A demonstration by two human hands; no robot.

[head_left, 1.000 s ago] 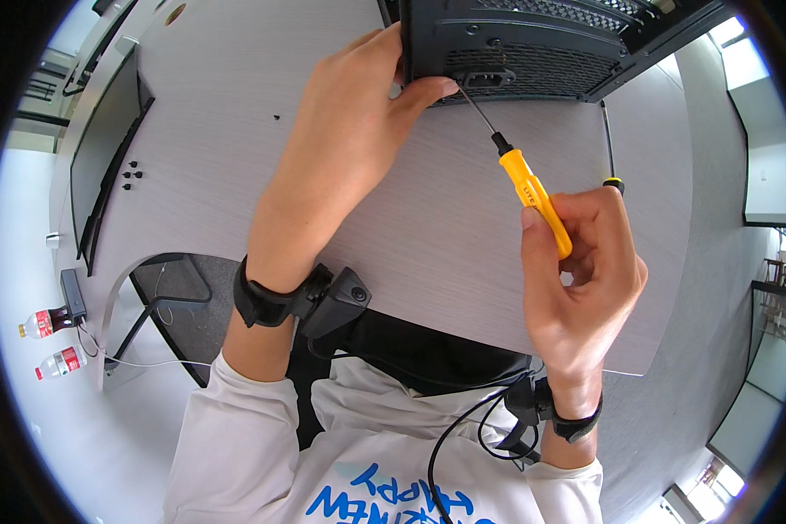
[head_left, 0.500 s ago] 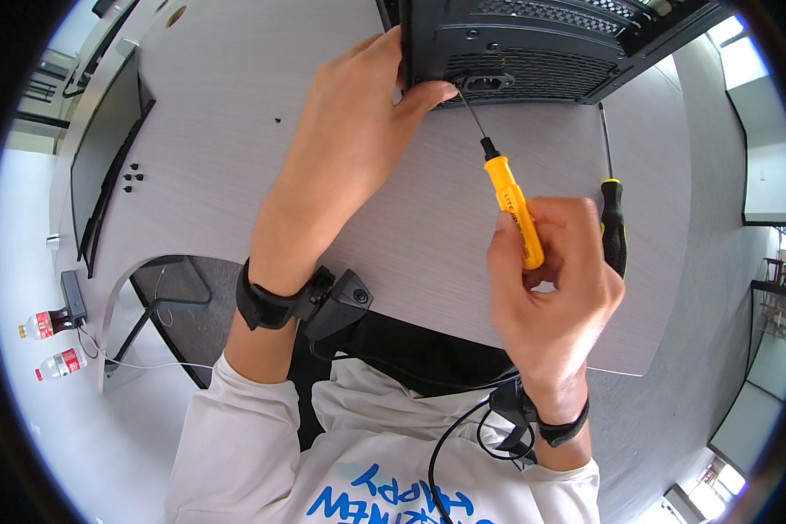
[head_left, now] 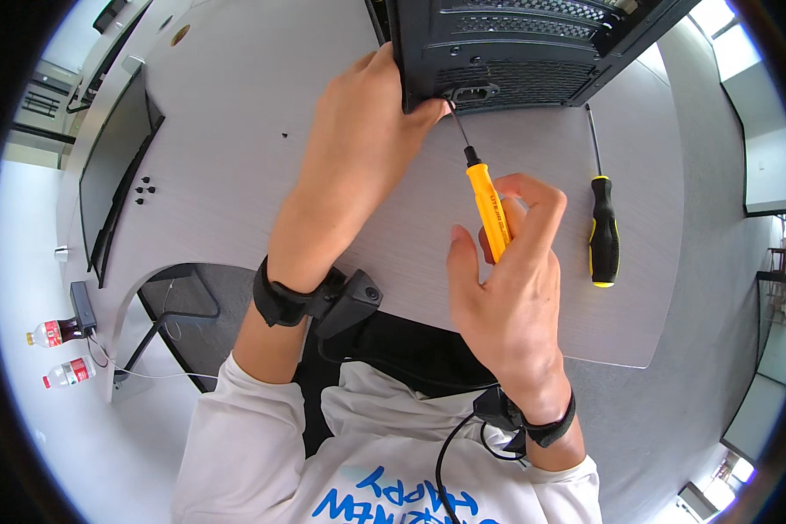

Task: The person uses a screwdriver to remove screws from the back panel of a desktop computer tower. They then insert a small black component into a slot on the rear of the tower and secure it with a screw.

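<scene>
A black computer case [head_left: 533, 54] with mesh vents stands at the top of the view, a power socket [head_left: 475, 93] low on its facing panel. My left hand [head_left: 358, 153] grips the case's lower left corner, the thumb beside the socket and the other fingers hidden behind the edge. In my right hand [head_left: 517, 306] is a yellow-handled screwdriver [head_left: 487, 203], held loosely between fingers with the thumb lifted off. Its shaft slants up to the panel by my left thumb; what the tip touches is too small to make out.
A black and yellow screwdriver [head_left: 603, 234] lies on the table [head_left: 236, 175] at right. Several small screws [head_left: 145, 189] sit at left, with a lone one [head_left: 285, 135] nearer the case. A monitor [head_left: 115, 175] stands at far left, above two bottles [head_left: 68, 373]. A cable hangs from my right wrist.
My right fingers have loosened around the yellow handle, the thumb coming away, and that hand has shifted left. My left hand keeps its hold on the case corner. The whole view has shifted slightly.
</scene>
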